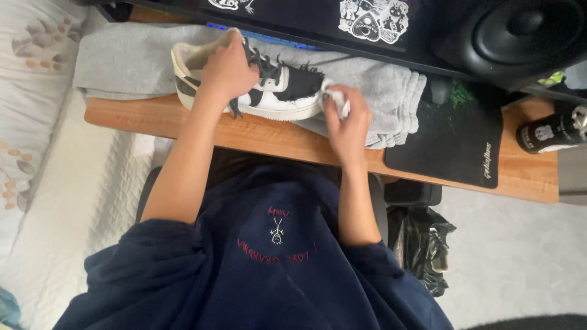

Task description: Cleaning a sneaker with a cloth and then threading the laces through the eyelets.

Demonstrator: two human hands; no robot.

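My left hand [227, 70] grips the shoe [257, 85] steady; right hand [347, 119] pinches the wipe [335, 98], rubbing its toe best in short strokes

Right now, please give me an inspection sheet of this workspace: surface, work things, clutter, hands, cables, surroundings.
Surface: wooden desk, partly covered by a grey towel.
Work things: black and white sneaker lying on the towel; small white cloth at its toe.
Clutter: black mouse pad, dark bottle, black speaker.
Hands: left hand grips the sneaker near the heel; right hand presses the cloth on the toe.
Cables: nothing seen.
Surroundings: white bedding to the left, black bag on the floor.
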